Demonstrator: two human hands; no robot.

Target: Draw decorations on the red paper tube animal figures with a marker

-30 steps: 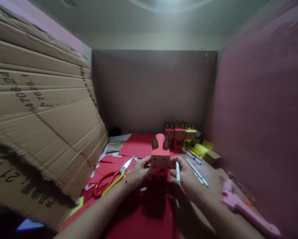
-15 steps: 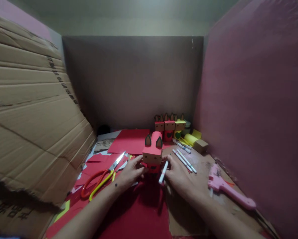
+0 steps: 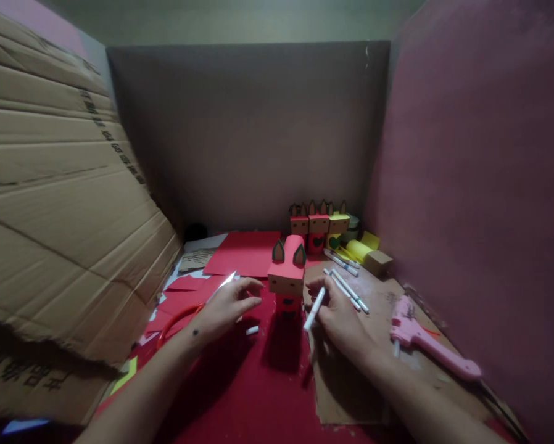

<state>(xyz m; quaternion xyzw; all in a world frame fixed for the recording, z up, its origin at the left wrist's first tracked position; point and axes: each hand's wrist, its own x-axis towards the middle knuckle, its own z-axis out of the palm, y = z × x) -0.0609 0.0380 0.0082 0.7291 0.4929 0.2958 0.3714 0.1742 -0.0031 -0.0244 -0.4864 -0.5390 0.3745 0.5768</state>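
on the red paper sheet in front of you, the red paper animal is standing upright on its own between your hands, touched by neither. your left hand is hovering just beside it with the fingers loosely spread and nothing in them, lying over the scissors, whose blade tip is showing past your fingers. your right hand is pinching a white marker between thumb and fingers, its tip pointing down and toward the figure; a small white cap is lying on the paper near your left hand. it looks as if you are pausing in the drawing of the figure's front, and any further mark would call for a steadying hold on the light body. three finished figures are standing at the back, with loose markers and a pink glue gun to your right. the cardboard sheet on your left is carrying printed characters, too skewed to read.
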